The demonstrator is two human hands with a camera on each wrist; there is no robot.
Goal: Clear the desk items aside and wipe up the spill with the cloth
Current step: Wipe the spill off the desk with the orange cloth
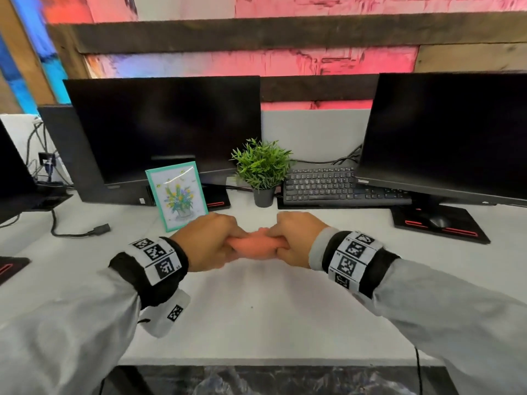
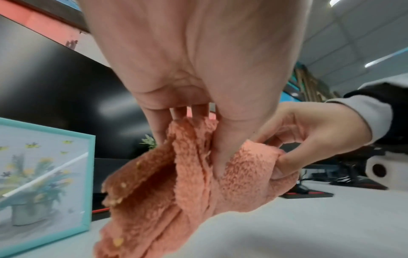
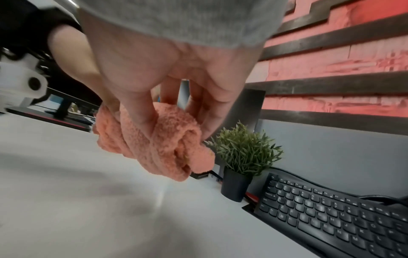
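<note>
Both hands hold a fluffy orange cloth (image 1: 253, 243) bunched between them just above the white desk (image 1: 256, 303). My left hand (image 1: 209, 242) grips its left end, and in the left wrist view the cloth (image 2: 176, 192) hangs from those fingers with a few yellowish specks on it. My right hand (image 1: 296, 238) pinches the right end, where the cloth (image 3: 159, 144) is rolled up under thumb and fingers. A teal picture frame (image 1: 176, 196), a small potted plant (image 1: 262, 169) and a black keyboard (image 1: 336, 186) stand behind the hands. I see no spill on the desk.
Two dark monitors (image 1: 168, 129) (image 1: 445, 132) stand at the back. A mouse (image 1: 439, 222) lies on a black pad (image 1: 456, 226) at the right. A loose power cable (image 1: 82, 230) trails on the left. The desk's front edge (image 1: 256, 362) is near me.
</note>
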